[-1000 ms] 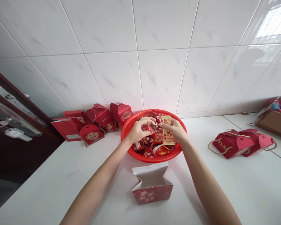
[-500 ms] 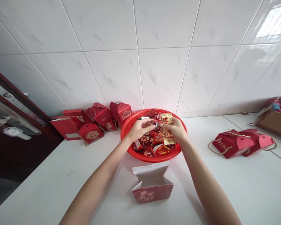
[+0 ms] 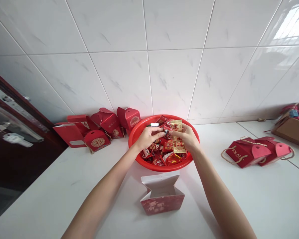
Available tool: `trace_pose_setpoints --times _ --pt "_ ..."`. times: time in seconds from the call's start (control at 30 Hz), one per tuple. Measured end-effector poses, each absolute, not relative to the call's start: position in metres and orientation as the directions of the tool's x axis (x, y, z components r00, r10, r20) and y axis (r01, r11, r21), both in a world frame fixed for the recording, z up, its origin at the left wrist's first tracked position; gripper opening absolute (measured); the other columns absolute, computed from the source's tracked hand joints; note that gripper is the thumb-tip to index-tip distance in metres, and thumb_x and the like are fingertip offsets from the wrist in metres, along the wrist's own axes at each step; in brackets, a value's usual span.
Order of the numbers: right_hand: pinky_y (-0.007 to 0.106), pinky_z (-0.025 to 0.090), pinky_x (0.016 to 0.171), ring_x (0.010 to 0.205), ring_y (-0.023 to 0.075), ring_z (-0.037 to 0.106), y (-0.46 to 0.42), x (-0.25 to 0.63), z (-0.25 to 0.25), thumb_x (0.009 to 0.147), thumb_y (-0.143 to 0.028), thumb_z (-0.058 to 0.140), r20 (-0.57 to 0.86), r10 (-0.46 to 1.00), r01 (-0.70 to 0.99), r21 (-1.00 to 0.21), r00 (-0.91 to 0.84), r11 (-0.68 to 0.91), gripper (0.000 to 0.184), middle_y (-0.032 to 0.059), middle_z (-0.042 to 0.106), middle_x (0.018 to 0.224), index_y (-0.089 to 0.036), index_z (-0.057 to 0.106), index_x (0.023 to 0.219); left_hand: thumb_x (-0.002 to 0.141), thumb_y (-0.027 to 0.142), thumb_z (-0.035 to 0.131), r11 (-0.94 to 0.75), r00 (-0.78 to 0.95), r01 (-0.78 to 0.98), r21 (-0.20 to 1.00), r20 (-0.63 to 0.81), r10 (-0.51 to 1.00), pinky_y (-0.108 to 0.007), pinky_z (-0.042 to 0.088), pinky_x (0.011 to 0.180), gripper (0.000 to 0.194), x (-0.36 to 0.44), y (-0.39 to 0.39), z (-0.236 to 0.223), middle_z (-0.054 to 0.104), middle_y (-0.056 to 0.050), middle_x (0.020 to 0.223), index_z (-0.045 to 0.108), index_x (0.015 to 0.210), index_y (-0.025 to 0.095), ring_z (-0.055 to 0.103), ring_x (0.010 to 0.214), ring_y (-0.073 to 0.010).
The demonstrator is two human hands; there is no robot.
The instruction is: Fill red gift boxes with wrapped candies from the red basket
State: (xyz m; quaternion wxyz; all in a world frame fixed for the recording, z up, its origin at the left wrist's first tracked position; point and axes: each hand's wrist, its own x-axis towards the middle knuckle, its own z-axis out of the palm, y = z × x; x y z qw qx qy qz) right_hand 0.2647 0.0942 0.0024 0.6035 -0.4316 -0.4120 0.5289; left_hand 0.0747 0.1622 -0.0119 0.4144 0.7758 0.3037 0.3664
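With left hand (image 3: pixel 147 136) and right hand (image 3: pixel 188 136) near each other over red basket (image 3: pixel 164 168): holding gold packet (image 3: pixel 178 143) in right, meeting at small dark-wrapped candy (image 3: pixel 166 132); cannot tell whether clamped on it with left. Best to pinch candy near wrapper end, press lightly on packet, avoid dragging red sweets (image 3: pixel 173 158) underneath.

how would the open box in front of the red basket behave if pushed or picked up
The open box looks like thin card, so probably light. Its side walls crease inward and may fold further. It would likely slide on the smooth-looking counter.
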Motion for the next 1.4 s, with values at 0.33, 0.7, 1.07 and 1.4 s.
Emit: trace_pose_setpoints --times 0.33,0.7,1.07,1.4 --pt "0.039 0.062 0.069 0.075 0.0259 0.076 0.0947 0.2629 0.0012 0.056 -0.033 0.093 0.086 0.989 -0.289 -0.95 0.121 0.118 0.039 0.0037 0.08 0.083 -0.021 0.075 0.09 0.073 0.056 0.084 -0.328 0.569 0.164 0.93 0.183 0.802 -0.041 0.057 0.091 0.051 0.0751 0.1578 -0.0094 0.08 -0.01 0.106 0.079 0.105 0.016 0.072 0.103 -0.0298" --pt "0.037 0.062 0.064 0.07 0.025 0.075 0.0947 0.2611 0.001 0.052 -0.029 0.094 0.046 0.989 -0.318 -0.944 0.142 0.089 0.038 0.0036 0.08 0.079 -0.019 0.074 0.083 0.078 0.064 0.076 -0.441 0.654 0.227 0.868 0.199 0.729 -0.033 0.051 0.078 0.051 0.0747 0.1604 -0.0102 0.075 -0.004 0.086 0.077 0.088 0.014 0.066 0.083 -0.0237" --pt "0.04 0.062 0.07 0.076 0.0266 0.076 0.0977 0.2629 -0.0028 0.054 -0.032 0.094 0.063 0.99 -0.312 -0.945 0.128 0.1 0.039 0.0047 0.08 0.084 -0.02 0.074 0.086 0.076 0.063 0.078 -0.432 0.616 0.242 0.869 0.206 0.76 -0.039 0.055 0.089 0.05 0.0743 0.156 -0.0086 0.078 -0.007 0.092 0.08 0.091 0.015 0.071 0.094 -0.0297" --pt "0.038 0.062 0.066 0.071 0.0241 0.074 0.0957 0.2614 0.0003 0.052 -0.032 0.095 0.07 0.988 -0.311 -0.944 0.136 0.109 0.041 0.0033 0.079 0.081 -0.019 0.073 0.085 0.074 0.062 0.08 -0.407 0.613 0.256 0.877 0.178 0.769 -0.042 0.056 0.091 0.056 0.0745 0.159 -0.0141 0.081 -0.011 0.101 0.082 0.101 0.013 0.072 0.102 -0.0347"
